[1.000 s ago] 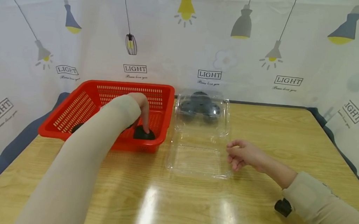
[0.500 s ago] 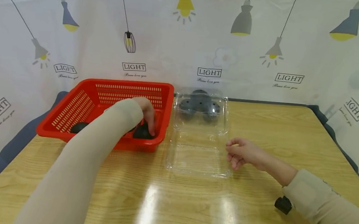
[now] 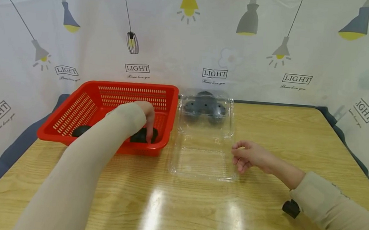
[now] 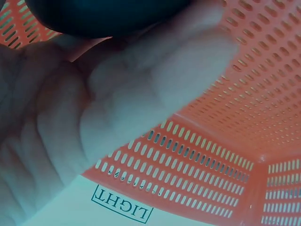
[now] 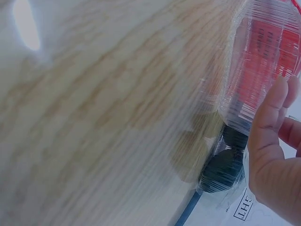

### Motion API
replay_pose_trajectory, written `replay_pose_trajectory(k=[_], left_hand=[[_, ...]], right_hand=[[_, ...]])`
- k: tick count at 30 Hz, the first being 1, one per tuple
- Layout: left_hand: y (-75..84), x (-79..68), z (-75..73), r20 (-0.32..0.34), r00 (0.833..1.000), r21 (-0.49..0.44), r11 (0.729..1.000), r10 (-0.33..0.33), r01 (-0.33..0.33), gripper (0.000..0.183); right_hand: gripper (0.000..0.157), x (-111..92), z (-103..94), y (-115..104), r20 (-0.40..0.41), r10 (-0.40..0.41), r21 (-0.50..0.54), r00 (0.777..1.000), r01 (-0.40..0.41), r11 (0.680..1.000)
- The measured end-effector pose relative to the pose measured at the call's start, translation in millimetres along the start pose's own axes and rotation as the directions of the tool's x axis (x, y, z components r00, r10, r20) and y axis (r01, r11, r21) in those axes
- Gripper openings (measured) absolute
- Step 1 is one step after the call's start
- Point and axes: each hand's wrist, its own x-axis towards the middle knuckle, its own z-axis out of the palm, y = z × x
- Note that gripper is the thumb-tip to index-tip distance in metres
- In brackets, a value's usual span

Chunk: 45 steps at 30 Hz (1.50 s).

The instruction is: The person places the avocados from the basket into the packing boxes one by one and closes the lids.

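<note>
Gripping a dark thing [image 3: 138, 136] in the basket [image 3: 172, 117] is the left hand [image 3: 148, 116]; right hand [image 3: 252, 157] relaxed beside the box [image 3: 202, 162]; cloth [image 3: 190, 47] reads “LIGHT”.

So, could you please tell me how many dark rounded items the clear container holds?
3 visible: rear dark item, front-left dark item, front-right dark item; others may be hidden.

Glossy wood-grain table [image 3: 125, 200] with red perforated basket [image 3: 172, 117] just beside clear plastic container [image 3: 204, 142].

- Red slotted plastic basket [image 3: 83, 114]: 9 o'clock of clear rectangular plastic box [image 3: 203, 162]
- Black round objects [image 3: 217, 111]: in box, 12 o'clock
- Black domes [image 3: 80, 131]: in basket, 8 and 4 o'clock
</note>
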Motion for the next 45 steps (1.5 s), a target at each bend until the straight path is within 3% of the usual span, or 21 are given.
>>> replay_pose_trajectory(k=[4,6,9,11,13,16,20,25,28,34,38,42,45], left_hand=[[-1.7,-2.6,-0.5,-0.006,0.998,0.084,0.995,0.062,-0.062,0.101],[-4.1,-9.5,-0.3,-0.013,0.997,0.063,0.995,0.082,-0.081,0.105],[-14.0,-42.6,6.1,-0.063,0.981,0.04,0.983,0.182,-0.18,0.11],[-23.6,-75.0,12.9,-0.076,0.953,0.087,0.954,0.293,-0.286,0.107],[-32.7,-106.8,19.6,-0.092,0.904,0.2,0.897,0.417,-0.394,0.099],[-42.4,-135.7,22.9,-0.052,0.841,0.3,0.811,0.539,-0.502,0.087],[-50.1,-146.8,19.1,-0.032,0.786,0.292,0.758,0.617,-0.583,0.079],[-60.0,-150.9,9.2,-0.027,0.747,0.136,0.743,0.664,-0.656,0.073],[-65.0,-155.9,3.9,-0.041,0.716,0.082,0.717,0.697,-0.692,0.068],[-70.7,-171.7,2.0,-0.099,0.644,0.097,0.651,0.759,-0.752,0.059],[-70.1,-183.5,6.6,-0.146,0.579,0.108,0.595,0.802,-0.797,0.054],[-65.6,-201.8,18.6,-0.211,0.495,0.169,0.53,0.843,-0.831,0.051],[-58.4,-218.4,33.4,-0.267,0.438,0.233,0.498,0.858,-0.835,0.05]], right_hand=[[0.024,-0.1,-1.0,-0.9,0.005,0.001,-0.009,1.0,-0.001,1.0],[0.025,-0.3,-1.3,-1.3,0.005,0.0,-0.017,1.0,0.0,1.0],[0.027,-0.4,-0.8,-2.0,0.003,0.001,-0.021,1.0,-0.001,1.0],[0.027,-0.3,-0.3,-2.4,0.001,0.004,-0.021,1.0,-0.004,1.0],[0.027,-0.1,0.3,-2.8,0.001,0.008,-0.019,1.0,-0.008,1.0],[0.026,-0.1,1.2,-3.3,-0.002,0.012,-0.018,1.0,-0.012,1.0],[0.025,-0.2,2.0,-3.2,-0.005,0.008,-0.017,1.0,-0.009,1.0],[0.024,0.3,2.9,-2.1,-0.001,-0.001,-0.011,1.0,0.001,1.0],[0.024,1.1,3.4,-1.2,-0.002,-0.007,-0.004,1.0,0.007,1.0],[0.026,1.6,3.8,0.2,-0.01,-0.011,0.0,1.0,0.011,1.0],[0.027,1.0,3.6,0.3,-0.014,-0.007,-0.005,1.0,0.007,1.0],[0.026,1.1,3.4,0.5,-0.014,-0.006,-0.004,1.0,0.006,1.0],[0.026,1.6,3.1,0.9,-0.015,-0.007,-0.005,1.0,0.007,1.0]])
